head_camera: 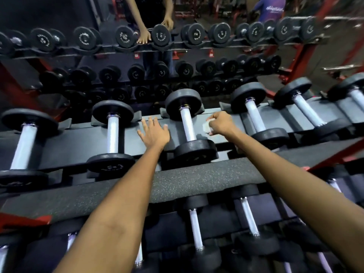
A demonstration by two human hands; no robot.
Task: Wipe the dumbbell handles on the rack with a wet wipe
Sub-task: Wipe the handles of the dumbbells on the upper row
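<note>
Dumbbell handle is lying on the rack between both hands. Just right of it, the right hand is gripping a white wet wipe in curled fingers. The left hand is resting with spread, straight fingers on the rack, holding nothing.

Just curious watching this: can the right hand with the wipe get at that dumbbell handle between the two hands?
Probably yes: the right hand holds the wipe just beside the handle, nothing between.

Dim overall; handles glare white; wide-angle bending at edges; far background blurred.
</note>
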